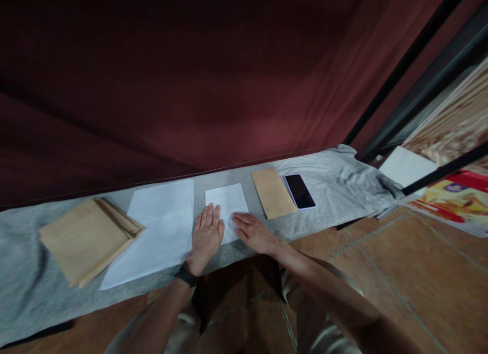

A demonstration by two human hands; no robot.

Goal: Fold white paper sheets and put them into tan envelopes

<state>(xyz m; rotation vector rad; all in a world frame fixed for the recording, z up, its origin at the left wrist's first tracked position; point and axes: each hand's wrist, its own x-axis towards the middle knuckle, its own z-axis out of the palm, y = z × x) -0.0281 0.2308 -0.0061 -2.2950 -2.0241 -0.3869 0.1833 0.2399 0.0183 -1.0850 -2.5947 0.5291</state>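
While both hands rest flat on it, the folded white sheet (227, 204) lies near the middle of the grey cloth (23, 272) that covers the long low surface. The left hand (207, 233) lies palm down with its fingers stretched out and close together, covering the sheet's near left corner; a dark band (186, 276) circles that wrist. The right hand (253, 232) is also palm down, fingers extended and pointing leftward across the sheet's near right edge, pinching nothing.

Just left of the sheet, and touching the left hand's outer edge, is a larger pile of white paper (158, 227), lying at a slant. Farther left, its corner overlapping that pile, sits a stack of brown envelopes (86, 237). To the right of the sheet, a little apart, a single brown envelope (272, 192) lies flat, and just beside it a dark phone (299, 191) rests face up. Beyond the phone the cloth bunches into folds at its right end.

Behind everything hangs a dark red curtain (190, 79). At the far right, another white sheet (407, 167) and a colourful printed poster (453, 201) lie on the tiled floor (400, 272), crossed by black bars (442, 172).
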